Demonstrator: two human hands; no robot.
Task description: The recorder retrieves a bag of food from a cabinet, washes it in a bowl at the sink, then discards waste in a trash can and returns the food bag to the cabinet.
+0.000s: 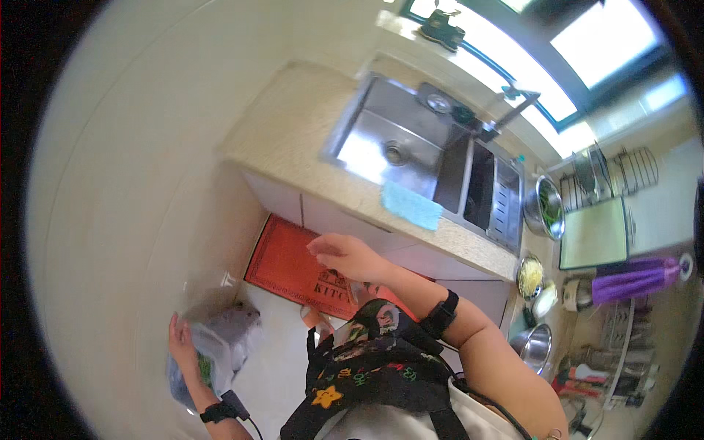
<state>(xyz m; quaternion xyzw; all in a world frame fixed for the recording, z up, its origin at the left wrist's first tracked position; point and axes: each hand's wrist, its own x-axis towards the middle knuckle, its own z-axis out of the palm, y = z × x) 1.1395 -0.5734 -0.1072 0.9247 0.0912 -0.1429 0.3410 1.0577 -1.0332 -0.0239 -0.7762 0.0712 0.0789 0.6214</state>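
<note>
My left hand (181, 338) reaches out at the lower left, over a bin (223, 352) lined with a clear plastic bag. Green scraps (205, 367) lie inside the bin, partly hidden by my forearm. Nothing shows in that hand, and its fingers are slightly apart. My right hand (349, 257) hangs in the air above a red floor mat (283, 253) that bears writing, in front of the sink counter. It looks empty, with the fingers loosely bent and the thumb apart. A black patterned apron (379, 363) covers my front.
A steel sink (379, 124) with a faucet (509, 115) is set in the beige counter (286, 121). A light blue cloth (411, 205) drapes over its front edge. Right of it stand a steel bowl of greens (547, 206), a dish of pale shreds (531, 276) and a cutting board (594, 234).
</note>
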